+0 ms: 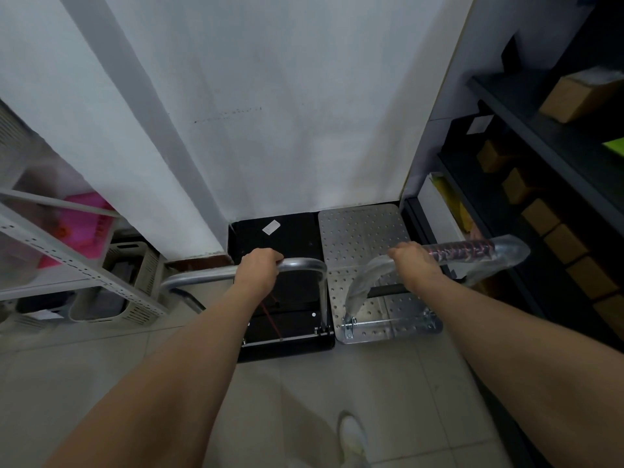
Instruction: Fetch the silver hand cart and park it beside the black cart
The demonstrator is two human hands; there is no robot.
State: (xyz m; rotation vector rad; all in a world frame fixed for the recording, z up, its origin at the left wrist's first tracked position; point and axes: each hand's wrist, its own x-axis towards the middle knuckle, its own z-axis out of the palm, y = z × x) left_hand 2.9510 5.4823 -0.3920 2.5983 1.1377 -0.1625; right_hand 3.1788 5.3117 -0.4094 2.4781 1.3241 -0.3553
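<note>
Right hand (413, 261) curled round the handle of the silver cart (363, 238), left hand (258, 265) gripping the black cart (297, 239) beside it; looks parked; probably just straighten and let go.

We see a silver metal hand cart (363, 238) dotted with holes, a plain flat black cart (290, 238) carrying a white label (271, 227), a bright pink plastic bin (89, 214) and tan cardboard boxes (580, 99).

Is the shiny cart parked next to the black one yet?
Almost! The silver cart sits side by side with the black cart at the wall. The right hand grips its wrapped handle; the left hand grips the black cart's handle. What looks left: letting go.
</note>
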